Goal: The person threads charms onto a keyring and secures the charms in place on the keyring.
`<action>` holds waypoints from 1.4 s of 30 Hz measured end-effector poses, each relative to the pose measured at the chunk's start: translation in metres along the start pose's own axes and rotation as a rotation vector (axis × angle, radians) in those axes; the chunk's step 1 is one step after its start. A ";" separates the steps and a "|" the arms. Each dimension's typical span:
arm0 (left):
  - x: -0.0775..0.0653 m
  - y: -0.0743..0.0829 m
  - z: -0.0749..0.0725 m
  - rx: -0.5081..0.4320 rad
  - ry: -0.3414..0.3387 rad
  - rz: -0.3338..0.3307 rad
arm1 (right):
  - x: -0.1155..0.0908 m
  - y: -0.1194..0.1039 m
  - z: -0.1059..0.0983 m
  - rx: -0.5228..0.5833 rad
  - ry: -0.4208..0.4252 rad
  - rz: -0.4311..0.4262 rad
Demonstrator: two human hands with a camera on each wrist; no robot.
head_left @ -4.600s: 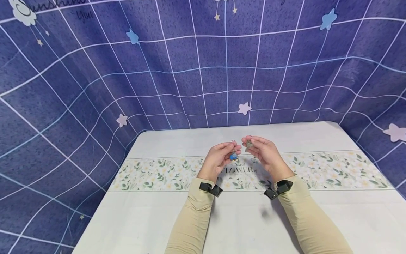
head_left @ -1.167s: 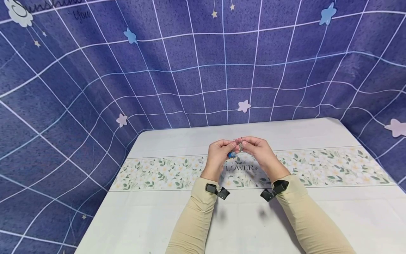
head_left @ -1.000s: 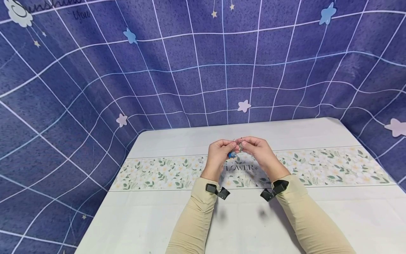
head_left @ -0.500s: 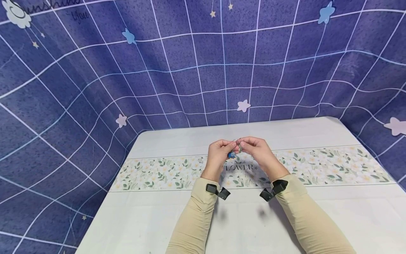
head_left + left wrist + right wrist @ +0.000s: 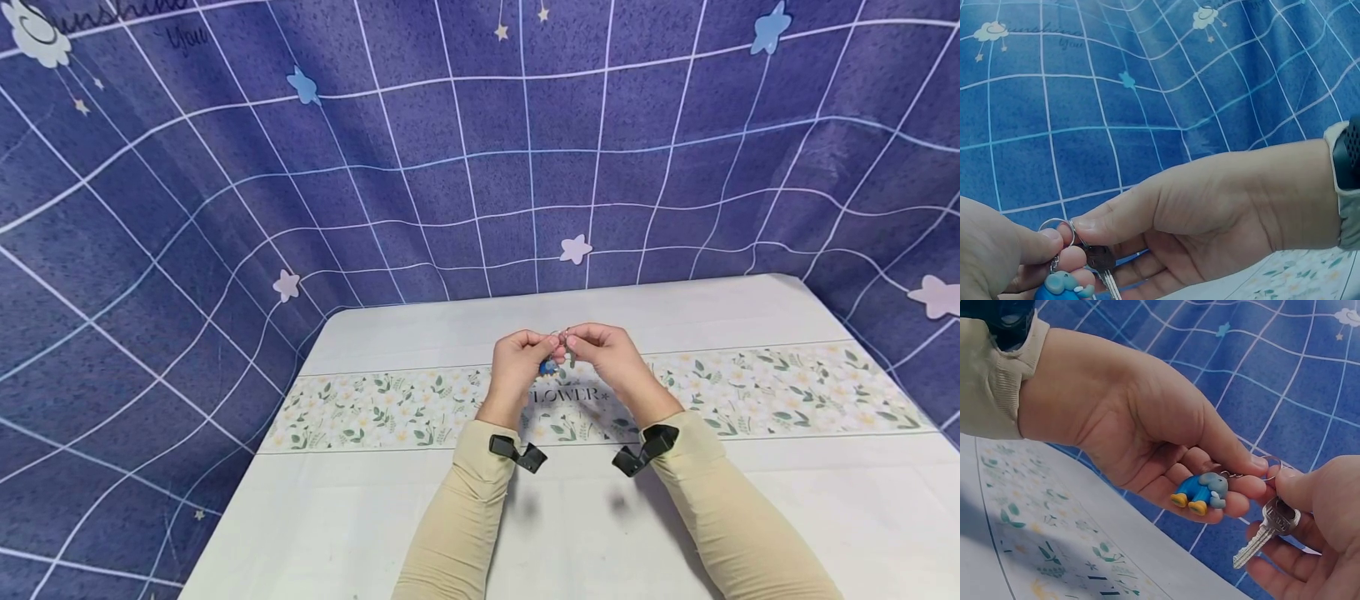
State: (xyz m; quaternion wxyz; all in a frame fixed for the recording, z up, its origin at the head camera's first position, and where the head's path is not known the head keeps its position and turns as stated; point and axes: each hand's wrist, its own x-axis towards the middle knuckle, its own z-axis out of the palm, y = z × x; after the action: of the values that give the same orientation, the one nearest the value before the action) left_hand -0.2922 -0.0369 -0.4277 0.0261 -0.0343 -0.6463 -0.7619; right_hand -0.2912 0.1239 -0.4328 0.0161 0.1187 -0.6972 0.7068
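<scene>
- Two beige sleeves (image 5: 450, 517) reach in from the near edge of the head view, the left at about 6 o'clock, the right at about 4.
- A black wrist camera (image 5: 648, 450) sits at each cuff.
- The left hand (image 5: 512, 372) has its grip pinched between thumb and fingers on a thin metal ring (image 5: 1280, 467), held up over the bench.
- The right hand (image 5: 617, 360), facing it at 3 o'clock, pinches by the head of a silver key (image 5: 1268, 531). The fingertips of both hands meet closely at the ring.
- In the right wrist view the key hangs at 6 o'clock from the ring, blade toward 7; raised marks on its head are too small to read. Whether it is threaded on the ring cannot be told.
- A blue-and-grey elephant charm (image 5: 1200, 492) with yellow feet lies against the left fingers, between 8 and 9 o'clock from the ring, on a short chain.
- Below, a white bench (image 5: 360, 508) carries a floral band (image 5: 750, 392) lettered "FLOWER", the word at 6 o'clock from the hands.
- Farthest, a blue gridded curtain (image 5: 420, 192) reads "Sunshine" and "You" at 10 o'clock; a pale star (image 5: 576, 249) sits at 12 o'clock from the hands.
</scene>
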 end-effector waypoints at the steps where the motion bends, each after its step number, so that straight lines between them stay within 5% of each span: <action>1: 0.000 0.000 0.000 0.003 0.000 0.008 | 0.000 0.000 0.000 -0.005 0.004 -0.002; 17: 0.001 -0.003 0.001 0.031 0.025 0.000 | -0.001 0.001 0.003 -0.180 0.061 -0.033; 25: 0.002 0.000 -0.003 -0.053 0.001 -0.108 | -0.003 0.003 0.007 -0.439 0.121 -0.193; 33: 0.005 0.001 -0.008 -0.120 -0.081 -0.230 | -0.003 0.006 0.003 -0.594 0.142 -0.521; 42: 0.005 0.004 -0.010 -0.065 -0.107 -0.222 | -0.003 0.004 -0.001 -0.648 0.110 -0.544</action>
State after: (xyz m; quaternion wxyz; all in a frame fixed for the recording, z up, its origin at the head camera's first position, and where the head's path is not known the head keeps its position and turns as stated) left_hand -0.2971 -0.0478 -0.4246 -0.0939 -0.0042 -0.6217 -0.7776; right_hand -0.2888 0.1248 -0.4373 0.2758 0.2492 -0.8245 0.4267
